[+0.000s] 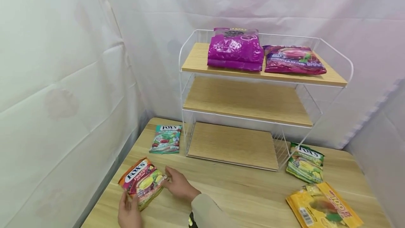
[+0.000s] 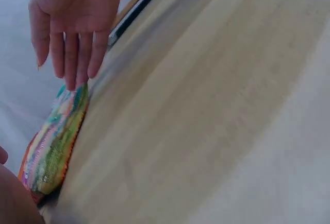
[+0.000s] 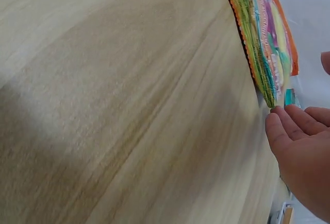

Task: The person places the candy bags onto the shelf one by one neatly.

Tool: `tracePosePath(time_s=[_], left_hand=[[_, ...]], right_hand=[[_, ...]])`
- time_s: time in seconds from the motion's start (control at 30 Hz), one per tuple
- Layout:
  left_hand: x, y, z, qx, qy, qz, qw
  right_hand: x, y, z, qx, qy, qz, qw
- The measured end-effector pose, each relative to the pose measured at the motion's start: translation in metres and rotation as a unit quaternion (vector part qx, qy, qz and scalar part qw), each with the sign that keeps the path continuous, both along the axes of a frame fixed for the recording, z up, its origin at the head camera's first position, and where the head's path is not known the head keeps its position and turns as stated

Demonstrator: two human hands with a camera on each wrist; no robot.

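A FOX'S Fruits candy bag (image 1: 143, 180) lies slanted at the table's left side, between both hands; its seamed edge shows in the left wrist view (image 2: 54, 141) and the right wrist view (image 3: 258, 33). My left hand (image 1: 129, 212) is at the bag's near edge, thumb and fingers spread apart; only part of that hand (image 2: 15, 198) shows in its own wrist view. With straight fingers, my right hand (image 1: 180, 185) touches the bag's right end, its thumb held away from the fingers (image 3: 291, 126).
A three-tier wood-and-white-wire shelf (image 1: 240, 115) stands at the back. On its top tier are a purple bag (image 1: 235, 52) and a dark-pink candy bag (image 1: 294, 60). A teal FOX'S bag (image 1: 166, 139), a green FOX'S bag (image 1: 305, 164) and a yellow bag (image 1: 326, 207) lie on the table.
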State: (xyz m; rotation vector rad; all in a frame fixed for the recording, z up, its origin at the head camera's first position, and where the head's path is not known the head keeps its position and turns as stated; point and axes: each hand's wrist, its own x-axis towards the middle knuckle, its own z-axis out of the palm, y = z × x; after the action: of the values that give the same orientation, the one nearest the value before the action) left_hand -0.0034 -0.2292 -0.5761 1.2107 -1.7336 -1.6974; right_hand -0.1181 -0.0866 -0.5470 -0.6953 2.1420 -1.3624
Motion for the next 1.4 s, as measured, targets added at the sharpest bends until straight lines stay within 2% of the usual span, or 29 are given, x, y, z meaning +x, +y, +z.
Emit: tracePosePath(time_s=[0.2, 0.33, 0.43, 0.5, 0.67, 0.77, 1.07, 1.4], left_hand=[[-0.007, 0.003, 0.001, 0.057, 0.034, 0.013, 0.9977], [-0.01, 0.003, -0.001, 0.068, 0.023, 0.016, 0.9973], [-0.01, 0.004, -0.003, 0.075, 0.012, 0.012, 0.9971], [-0.01, 0.005, -0.004, 0.077, 0.02, 0.01, 0.9968], [-0.011, 0.009, -0.003, 0.081, 0.027, 0.014, 0.9963], [-0.012, 0.011, -0.001, 0.083, 0.016, 0.015, 0.9963], [-0.013, 0.015, 0.002, 0.098, -0.019, -0.01, 0.995], [-0.011, 0.022, 0.005, 0.083, -0.024, -0.036, 0.9956]], right_hand=[[0.001, -0.008, -0.004, 0.024, -0.008, 0.0, 1.0], [0.001, -0.012, -0.004, 0.025, -0.003, 0.013, 1.0], [0.0, -0.013, -0.006, 0.025, 0.02, 0.022, 0.999], [-0.001, -0.012, -0.007, 0.028, 0.024, 0.023, 0.999], [-0.001, -0.013, -0.007, 0.052, 0.028, 0.015, 0.998], [0.0, -0.014, -0.006, 0.057, 0.028, 0.008, 0.998], [-0.001, -0.011, -0.009, 0.068, 0.021, -0.009, 0.997], [-0.002, -0.001, -0.013, 0.068, 0.026, -0.02, 0.997]])
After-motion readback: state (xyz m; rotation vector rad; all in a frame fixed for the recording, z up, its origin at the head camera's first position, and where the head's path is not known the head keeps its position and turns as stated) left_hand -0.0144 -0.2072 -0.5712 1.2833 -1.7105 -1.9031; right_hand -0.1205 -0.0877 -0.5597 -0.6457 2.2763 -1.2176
